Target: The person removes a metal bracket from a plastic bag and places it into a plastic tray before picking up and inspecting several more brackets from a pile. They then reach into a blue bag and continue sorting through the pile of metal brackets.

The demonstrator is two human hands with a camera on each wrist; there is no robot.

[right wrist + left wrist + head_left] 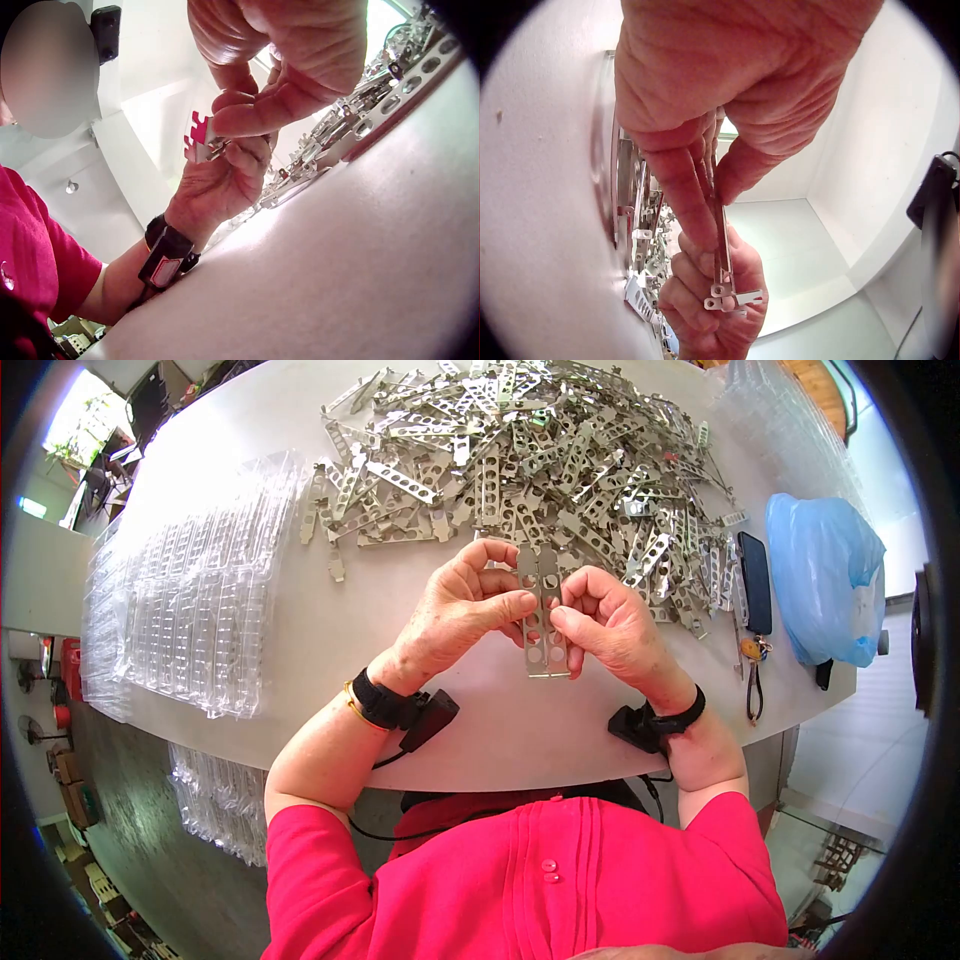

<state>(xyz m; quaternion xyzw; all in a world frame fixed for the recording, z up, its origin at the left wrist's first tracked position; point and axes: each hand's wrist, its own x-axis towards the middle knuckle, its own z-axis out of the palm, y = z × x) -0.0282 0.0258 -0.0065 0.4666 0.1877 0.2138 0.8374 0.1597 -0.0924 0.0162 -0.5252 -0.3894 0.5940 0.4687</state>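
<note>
Small workshop by the look of it, light assembly or packing sort. Broad pale surface (530, 735) carries a large loose heap of near-identical punched metal strips (520, 450). Clear plastic packaging (200, 590) stacked at left; more at far right corner, more showing below left edge. Plain grey floor (135, 780) alongside.

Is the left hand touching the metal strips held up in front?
Touching. The head view shows the left hand pinching the metal strips, its thumb tip laid against their front.
</note>
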